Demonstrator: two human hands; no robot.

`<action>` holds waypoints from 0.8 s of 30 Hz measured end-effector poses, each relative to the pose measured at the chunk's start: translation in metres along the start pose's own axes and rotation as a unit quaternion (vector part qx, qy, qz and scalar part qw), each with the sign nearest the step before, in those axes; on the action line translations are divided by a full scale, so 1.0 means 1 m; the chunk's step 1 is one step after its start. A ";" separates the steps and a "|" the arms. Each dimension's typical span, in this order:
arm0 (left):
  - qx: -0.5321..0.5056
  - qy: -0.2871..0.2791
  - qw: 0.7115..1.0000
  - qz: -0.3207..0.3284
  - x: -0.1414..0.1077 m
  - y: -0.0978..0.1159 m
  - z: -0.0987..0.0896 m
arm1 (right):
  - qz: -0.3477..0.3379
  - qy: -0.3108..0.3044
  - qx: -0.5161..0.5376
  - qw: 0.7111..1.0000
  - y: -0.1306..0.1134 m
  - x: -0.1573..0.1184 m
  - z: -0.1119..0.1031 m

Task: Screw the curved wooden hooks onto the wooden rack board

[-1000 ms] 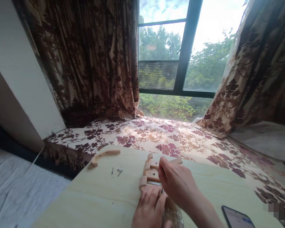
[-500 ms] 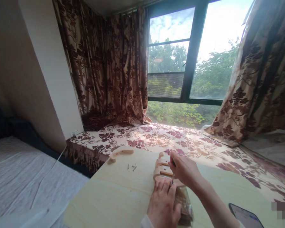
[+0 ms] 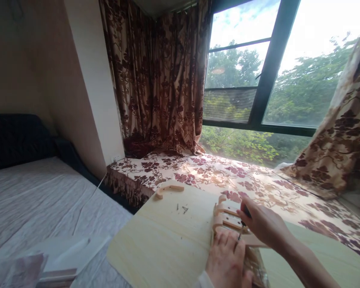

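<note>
A light wooden assembly [image 3: 219, 220] with curved ends and slats lies on the pale wooden board [image 3: 168, 240]. My left hand [image 3: 226, 256] presses on its near part, fingers laid over the wood and close together. In my right hand [image 3: 262, 222] is a screwdriver [image 3: 245, 214] with a dark handle, its shaft slanting down to the wood beside my left fingertips. Under and beside my left hand shows a clear plastic bag [image 3: 258, 266], partly hidden. A loose curved wooden piece [image 3: 172, 188] and several small screws [image 3: 185, 209] lie farther left on the board.
Left of the board is a bed [image 3: 48, 196] with plastic packaging [image 3: 63, 256] on its near part. Behind the board stretches a flower-patterned window seat [image 3: 228, 172], with curtains [image 3: 168, 88] and a window [image 3: 237, 80] beyond.
The camera view has turned left, so the scene sits farther right and more of the bed shows. The phone at lower right has left the view. Both hands remain at the wooden assembly.
</note>
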State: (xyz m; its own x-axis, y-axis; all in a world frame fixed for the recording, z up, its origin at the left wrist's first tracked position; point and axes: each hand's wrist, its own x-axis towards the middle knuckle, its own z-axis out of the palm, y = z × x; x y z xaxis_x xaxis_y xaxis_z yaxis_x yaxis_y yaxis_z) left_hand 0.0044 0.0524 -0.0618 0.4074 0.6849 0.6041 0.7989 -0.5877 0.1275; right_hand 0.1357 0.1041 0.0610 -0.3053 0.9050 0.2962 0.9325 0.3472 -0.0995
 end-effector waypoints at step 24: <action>0.106 0.010 0.981 0.160 0.016 -0.026 -0.032 | -0.100 -0.100 0.094 0.985 0.014 0.001 -0.018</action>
State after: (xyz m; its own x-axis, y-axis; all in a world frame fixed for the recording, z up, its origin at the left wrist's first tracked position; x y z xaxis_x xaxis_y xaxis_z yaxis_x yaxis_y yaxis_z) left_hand -0.0237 0.0645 -0.0301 0.6454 0.4694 0.6026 0.7062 -0.6673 -0.2366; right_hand 0.1524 0.1055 0.0771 -0.5287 0.8377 0.1367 0.8032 0.5459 -0.2386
